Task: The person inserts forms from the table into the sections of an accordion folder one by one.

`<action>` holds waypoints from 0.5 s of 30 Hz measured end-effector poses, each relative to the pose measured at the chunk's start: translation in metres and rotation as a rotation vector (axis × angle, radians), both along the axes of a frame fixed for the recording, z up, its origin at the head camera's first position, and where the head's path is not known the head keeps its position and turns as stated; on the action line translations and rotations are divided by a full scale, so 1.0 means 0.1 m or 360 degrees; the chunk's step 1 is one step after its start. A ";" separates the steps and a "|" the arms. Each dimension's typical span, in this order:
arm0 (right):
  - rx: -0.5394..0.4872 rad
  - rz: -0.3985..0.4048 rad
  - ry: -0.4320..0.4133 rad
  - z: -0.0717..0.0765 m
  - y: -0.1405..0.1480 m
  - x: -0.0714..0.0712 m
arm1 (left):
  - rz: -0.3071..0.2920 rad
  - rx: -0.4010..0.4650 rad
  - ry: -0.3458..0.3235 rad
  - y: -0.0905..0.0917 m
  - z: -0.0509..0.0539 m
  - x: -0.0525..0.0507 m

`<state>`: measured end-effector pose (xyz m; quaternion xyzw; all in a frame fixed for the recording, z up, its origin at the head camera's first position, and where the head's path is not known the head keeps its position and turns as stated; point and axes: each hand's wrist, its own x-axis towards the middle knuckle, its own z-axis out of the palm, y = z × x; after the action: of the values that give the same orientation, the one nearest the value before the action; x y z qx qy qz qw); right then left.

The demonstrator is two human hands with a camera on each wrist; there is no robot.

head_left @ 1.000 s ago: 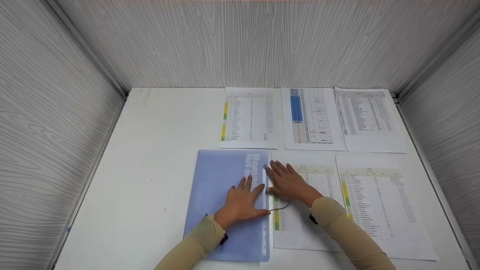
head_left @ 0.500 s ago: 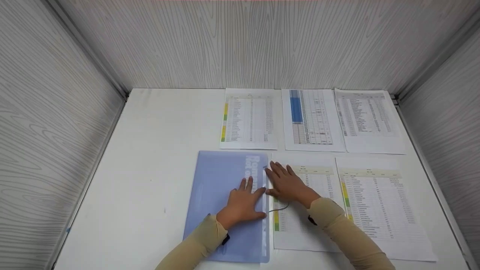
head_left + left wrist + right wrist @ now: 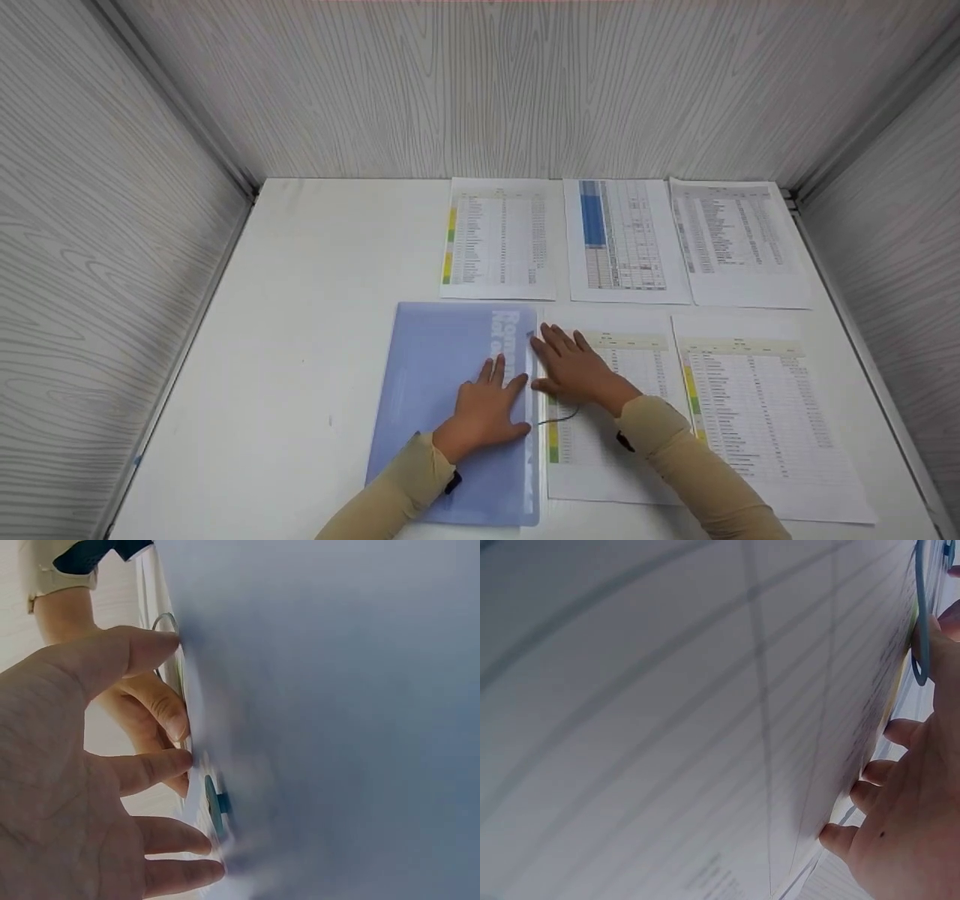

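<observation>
A blue translucent plastic folder (image 3: 435,360) with white lettering lies closed on the white table. My left hand (image 3: 484,411) rests on it with fingers spread, thumb and index finger close to its right edge. My right hand (image 3: 577,370) lies flat with straight fingers across that edge and the printed sheet (image 3: 611,472) beside it; its fingertips touch the folder's border. A thin cord (image 3: 561,418) loops out from the edge below my right hand. In the left wrist view, a small teal disc (image 3: 215,804) stands up from the folder's surface near my left fingertips.
Another printed sheet (image 3: 757,412) lies to the right. Along the back are a sheet with yellow and green marks (image 3: 499,236), one with a blue column (image 3: 630,240) and a grey-printed sheet (image 3: 739,232). Wood-patterned panels (image 3: 487,90) wall the table (image 3: 300,315) on three sides.
My left hand has shifted slightly, its thumb drawing a little left from the folder's right edge. The right hand, folder and sheets stay in place.
</observation>
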<state>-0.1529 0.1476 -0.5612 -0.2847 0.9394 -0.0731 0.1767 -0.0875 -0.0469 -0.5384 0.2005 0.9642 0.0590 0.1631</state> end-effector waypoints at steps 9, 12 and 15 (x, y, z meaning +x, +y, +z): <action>-0.0044 0.0003 -0.0002 -0.01 0.01 0.00 | 0.0017 0.0015 0.0071 -0.06 0.01 -0.03; -0.0020 -0.0002 -0.0011 -0.01 0.00 0.00 | 0.0011 -0.0008 0.0116 -0.08 0.02 -0.03; -0.0010 -0.0007 -0.0020 -0.01 0.00 -0.01 | 0.0015 -0.0020 0.0135 -0.10 0.03 -0.04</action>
<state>-0.1534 0.1473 -0.5621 -0.2827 0.9386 -0.0782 0.1815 -0.0912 -0.0569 -0.5350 0.1973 0.9716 0.0452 0.1229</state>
